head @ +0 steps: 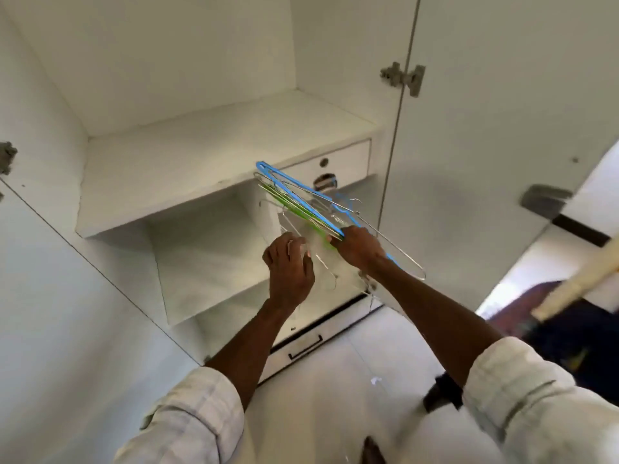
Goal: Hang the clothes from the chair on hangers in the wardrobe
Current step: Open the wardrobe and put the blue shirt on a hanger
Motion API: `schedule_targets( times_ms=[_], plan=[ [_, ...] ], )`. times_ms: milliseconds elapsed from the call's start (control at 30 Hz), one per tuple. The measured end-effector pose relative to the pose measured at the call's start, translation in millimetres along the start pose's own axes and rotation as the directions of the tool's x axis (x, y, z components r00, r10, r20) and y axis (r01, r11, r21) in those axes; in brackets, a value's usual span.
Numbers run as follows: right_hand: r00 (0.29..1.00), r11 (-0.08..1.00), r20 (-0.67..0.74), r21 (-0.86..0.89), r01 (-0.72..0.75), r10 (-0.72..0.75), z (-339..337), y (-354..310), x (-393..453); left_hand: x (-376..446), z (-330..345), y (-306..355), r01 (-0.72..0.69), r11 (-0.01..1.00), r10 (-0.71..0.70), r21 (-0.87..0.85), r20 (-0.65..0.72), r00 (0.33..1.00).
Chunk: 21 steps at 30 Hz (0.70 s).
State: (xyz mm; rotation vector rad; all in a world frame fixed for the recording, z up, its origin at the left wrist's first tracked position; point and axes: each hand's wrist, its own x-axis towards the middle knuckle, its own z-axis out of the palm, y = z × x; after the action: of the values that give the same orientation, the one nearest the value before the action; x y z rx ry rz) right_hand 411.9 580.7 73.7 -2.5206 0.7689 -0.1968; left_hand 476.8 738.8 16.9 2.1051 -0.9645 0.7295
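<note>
Inside an open white wardrobe [187, 95]: right hand [360, 244], grip clamped on a bundle of hangers [301, 202] — blue, green and bare silver wire — fanned up and away from the knuckles, tips reaching the edge of the shelf [201, 162] above. Thin, tangled, hooks pointing several ways; one long silver loop trailing back past the right wrist. Left hand [289, 266], just beside the right and slightly nearer the body, grip pinching a single silver wire hanger [321, 259], pale against the white panel and hard to trace. Beyond both hands, a small drawer [338, 165] with a round keyhole and a metal pull. Below them, an open cubby and a lower drawer with a dark handle [305, 346]. No readable writing or brand anywhere. Pale rolled sleeves [201, 413] at the bottom edge.
</note>
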Motion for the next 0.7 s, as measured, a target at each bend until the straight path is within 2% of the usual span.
schedule_targets(
  times_ms=[100, 200, 267, 367, 467, 533, 633, 700],
  plan=[
    [0.972, 0.976, 0.165, 0.111, -0.189, 0.17, 38.2, 30.2, -54.8, -59.2, -3.3, 3.4, -0.038, 0.999, 0.035, 0.004, 0.282, 0.959],
    [0.867, 0.828, 0.357, 0.319, -0.462, 0.346, 73.3, 57.4, -129.0, -129.2, -6.3, 7.5, -0.021, 1.0, 0.019, -0.002, 0.533, 0.846],
    [0.772, 0.674, 0.494, 0.413, -0.613, 0.4, 93.9, 75.3, -182.1, -176.1, -9.0, 10.4, -0.073, 0.996, 0.083, -0.043, 0.668, 0.739],
    [0.635, 0.468, 0.638, 0.443, -0.765, 0.434, 116.3, 95.0, -256.4, -231.6, -21.3, 22.4, -0.128, 0.989, 0.128, -0.07, 0.832, 0.54],
    [0.556, 0.281, 0.679, 0.482, -0.83, 0.479, 130.3, 111.8, -323.6, -273.6, -34.1, 47.2, -0.188, 0.977, 0.151, -0.098, 0.945, 0.292],
    [0.51, 0.175, 0.702, 0.494, -0.852, 0.498, 139.0, 121.9, -363.1, -297.0, -40.0, 63.6, -0.211, 0.971, 0.153, -0.115, 0.973, 0.172],
    [0.467, 0.026, 0.71, 0.535, -0.844, 0.527, 150.4, 133.5, -422.7, -332.6, -50.7, 93.0, -0.277, 0.94, 0.216, -0.196, 0.975, 0.042],
    [0.443, -0.074, 0.719, 0.562, -0.824, 0.535, 153.0, 134.4, -457.7, -353.6, -59.4, 111.2, -0.301, 0.921, 0.253, -0.246, 0.967, -0.015]
  ],
)
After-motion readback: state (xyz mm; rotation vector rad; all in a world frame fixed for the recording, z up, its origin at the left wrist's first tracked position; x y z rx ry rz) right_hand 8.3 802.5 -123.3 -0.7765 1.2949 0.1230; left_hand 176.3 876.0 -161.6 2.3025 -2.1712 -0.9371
